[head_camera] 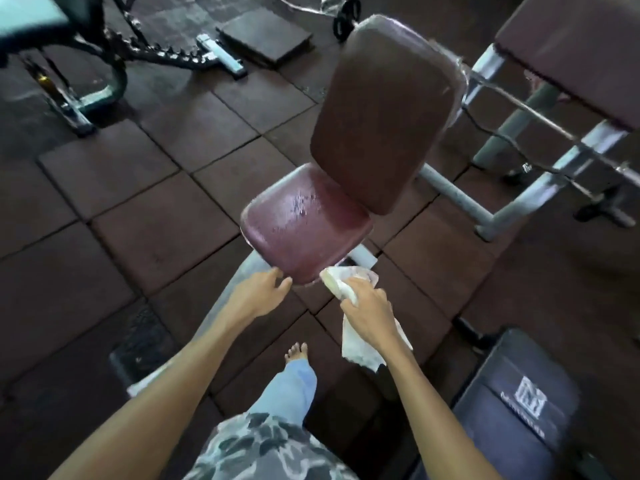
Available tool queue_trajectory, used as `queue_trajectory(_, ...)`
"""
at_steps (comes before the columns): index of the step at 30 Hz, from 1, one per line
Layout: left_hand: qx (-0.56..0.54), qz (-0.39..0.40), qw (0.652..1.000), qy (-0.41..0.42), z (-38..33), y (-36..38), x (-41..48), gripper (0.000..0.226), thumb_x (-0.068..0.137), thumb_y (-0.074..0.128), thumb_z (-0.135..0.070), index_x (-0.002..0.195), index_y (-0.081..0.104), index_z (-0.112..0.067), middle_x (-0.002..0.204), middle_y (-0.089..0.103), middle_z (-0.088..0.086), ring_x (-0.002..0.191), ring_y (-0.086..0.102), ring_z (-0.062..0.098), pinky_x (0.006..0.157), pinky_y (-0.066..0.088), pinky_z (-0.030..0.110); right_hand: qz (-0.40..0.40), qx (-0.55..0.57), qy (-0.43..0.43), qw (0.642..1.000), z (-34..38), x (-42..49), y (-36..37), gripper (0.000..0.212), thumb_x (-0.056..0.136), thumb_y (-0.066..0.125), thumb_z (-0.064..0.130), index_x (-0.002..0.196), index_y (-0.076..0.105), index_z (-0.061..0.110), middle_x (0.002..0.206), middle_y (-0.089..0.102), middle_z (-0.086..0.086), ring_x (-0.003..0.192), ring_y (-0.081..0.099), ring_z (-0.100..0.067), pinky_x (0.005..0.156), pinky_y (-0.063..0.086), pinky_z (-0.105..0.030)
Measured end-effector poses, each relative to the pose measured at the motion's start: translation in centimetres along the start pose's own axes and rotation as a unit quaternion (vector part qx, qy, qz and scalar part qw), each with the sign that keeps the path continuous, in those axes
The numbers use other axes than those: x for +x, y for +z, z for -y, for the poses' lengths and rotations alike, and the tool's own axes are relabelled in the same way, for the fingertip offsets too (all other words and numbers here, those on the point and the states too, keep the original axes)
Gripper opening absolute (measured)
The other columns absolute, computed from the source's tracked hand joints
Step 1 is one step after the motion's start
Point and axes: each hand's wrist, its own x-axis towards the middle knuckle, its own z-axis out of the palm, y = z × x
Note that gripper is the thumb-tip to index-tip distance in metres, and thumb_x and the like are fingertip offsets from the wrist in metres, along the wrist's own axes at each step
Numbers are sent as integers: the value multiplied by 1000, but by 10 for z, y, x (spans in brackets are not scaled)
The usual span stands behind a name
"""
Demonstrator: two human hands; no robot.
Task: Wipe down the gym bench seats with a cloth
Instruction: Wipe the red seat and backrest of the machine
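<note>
A maroon padded bench seat (pixel 304 223) with wet droplets on it stands in front of me, its upright maroon backrest (pixel 388 112) behind it. My right hand (pixel 369 311) grips a white cloth (pixel 346 282) at the seat's near right corner, and a loose end of the cloth hangs down below my wrist. My left hand (pixel 259 292) reaches to the seat's near left edge with relaxed fingers, touching or nearly touching it.
A dark bench pad with a white logo (pixel 519 407) sits at lower right. Another maroon pad on a grey metal frame (pixel 571 53) stands at upper right. A dark machine frame (pixel 104 64) and a loose floor mat (pixel 266 34) lie at the back. My bare foot (pixel 296 351) is on the tiled floor.
</note>
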Motion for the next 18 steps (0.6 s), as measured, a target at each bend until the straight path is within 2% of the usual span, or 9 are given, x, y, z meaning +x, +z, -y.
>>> queue_trajectory(2,-2,-8,1000,-22,2,4,35,50,85,25,-61,107,56,-28,117,60,-8,112,57,19,89,49,38,6,-11,-38,999,0,39,-11,28,83,47,23,109,55,31,117,57,10,100,48,-29,86,40,-41)
queue_trajectory(4,-26,3,998,-55,9,14,66,52,80,24,-61,106,54,-28,112,63,-4,105,59,22,87,51,43,15,-14,-34,999,-5,75,-19,26,81,48,21,104,54,30,111,58,9,97,49,-28,83,39,-40)
queue_trajectory(6,-22,-17,996,-83,3,13,84,50,76,24,-61,95,51,-24,104,62,1,97,60,26,83,52,44,31,-18,-44,998,-11,111,-25,27,81,47,19,105,55,29,108,57,8,97,48,-26,84,38,-39)
queue_trajectory(7,-25,-23,994,-99,4,17,96,51,78,26,-61,96,54,-23,110,61,2,101,59,26,85,51,44,39,-24,-39,998,-14,132,-28,29,82,47,19,108,56,28,107,56,8,97,47,-25,85,38,-39)
queue_trajectory(9,-37,-53,990,-128,6,23,123,53,88,36,-55,120,56,-18,128,55,5,116,55,27,93,48,43,20,-38,-58,997,-21,181,-29,30,82,48,19,110,56,25,110,57,7,97,48,-28,82,37,-37)
queue_trajectory(11,-39,-93,981,-164,13,33,153,54,94,44,-46,136,46,-13,137,48,12,126,47,31,98,40,45,3,-72,-110,991,-29,229,-21,37,80,50,23,116,56,25,123,57,8,100,50,-33,82,36,-37)
queue_trajectory(14,-65,-148,963,-216,30,53,198,61,95,44,-45,146,31,-12,150,33,17,135,35,35,106,32,50,-22,-134,-217,967,-35,298,6,49,77,56,24,127,57,22,139,53,4,104,51,-36,88,43,-45)
queue_trajectory(16,-105,-185,943,-258,42,70,224,64,96,41,-45,149,24,-12,155,22,17,140,27,34,110,26,52,-34,-168,-280,945,-41,338,29,49,78,63,21,126,59,18,139,53,1,106,52,-37,85,48,-49)
queue_trajectory(18,-158,-238,917,-277,49,88,243,63,98,40,-41,150,21,-10,157,15,17,143,22,33,114,21,48,-38,-184,-314,931,-50,371,49,46,80,63,26,126,59,21,140,53,2,112,51,-38,88,49,-49)
